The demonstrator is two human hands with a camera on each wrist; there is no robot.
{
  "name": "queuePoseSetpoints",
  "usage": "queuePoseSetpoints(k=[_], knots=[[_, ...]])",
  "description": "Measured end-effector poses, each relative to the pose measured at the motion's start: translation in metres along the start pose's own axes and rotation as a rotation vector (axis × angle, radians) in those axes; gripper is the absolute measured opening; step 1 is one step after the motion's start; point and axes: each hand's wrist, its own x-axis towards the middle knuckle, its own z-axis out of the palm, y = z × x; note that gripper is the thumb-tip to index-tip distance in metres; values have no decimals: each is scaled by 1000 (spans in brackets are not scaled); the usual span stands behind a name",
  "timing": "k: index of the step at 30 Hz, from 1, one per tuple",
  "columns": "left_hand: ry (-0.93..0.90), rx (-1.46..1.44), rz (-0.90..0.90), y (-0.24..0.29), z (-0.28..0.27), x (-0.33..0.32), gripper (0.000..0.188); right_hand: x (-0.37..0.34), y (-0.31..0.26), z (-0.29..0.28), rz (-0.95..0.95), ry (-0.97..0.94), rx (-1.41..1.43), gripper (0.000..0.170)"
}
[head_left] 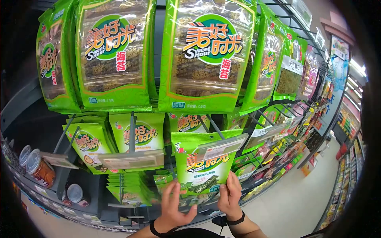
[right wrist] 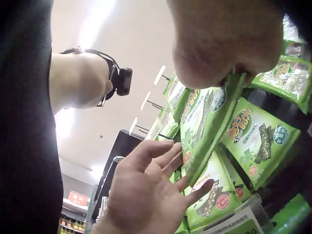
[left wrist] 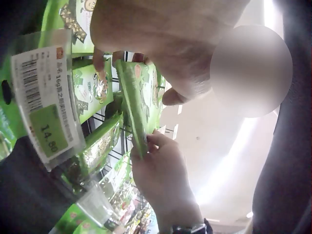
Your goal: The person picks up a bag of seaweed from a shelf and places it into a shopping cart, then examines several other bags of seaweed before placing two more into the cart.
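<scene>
A green seaweed snack packet [head_left: 204,176] stands upright at the front of a shelf hook, its top partly covered by a price tag [head_left: 223,147]. My right hand [head_left: 230,194] pinches its lower right edge between thumb and fingers; the right wrist view shows that hand [right wrist: 229,44] at the packet's corner [right wrist: 209,131]. At the lower left corner, my left hand [head_left: 174,204] touches the packet with fingers stretched out and thumb spread away. Seen in the right wrist view, the left hand's [right wrist: 151,190] fingers reach behind the packet's edge.
Larger seaweed packs [head_left: 206,51] hang in a row above. More small green packets [head_left: 89,146] hang on hooks to the left, behind price tags [head_left: 133,159]. Clear jars [head_left: 39,168] stand on the left shelf. An aisle floor [head_left: 293,198] runs along the right.
</scene>
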Motion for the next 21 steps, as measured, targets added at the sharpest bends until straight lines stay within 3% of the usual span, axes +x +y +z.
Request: queuePoseSetpoints(k=[3, 8, 9, 17, 21], knots=[[-38, -103, 6, -1, 2, 5, 100, 0, -3, 0, -31, -11, -100, 47], [-86, -207, 17, -10, -5, 6, 94, -13, 1, 14, -22, 118, -157, 49], [-88, -212, 24, -12, -7, 8, 93, -17, 1, 13, 38, 80, -149, 52], [-70, -311, -29, -22, -2, 3, 84, -26, -5, 22, -8, 169, -344, 55], [-174, -317, 16, -27, -8, 0, 95, -38, -5, 21, 29, 158, -318, 55]])
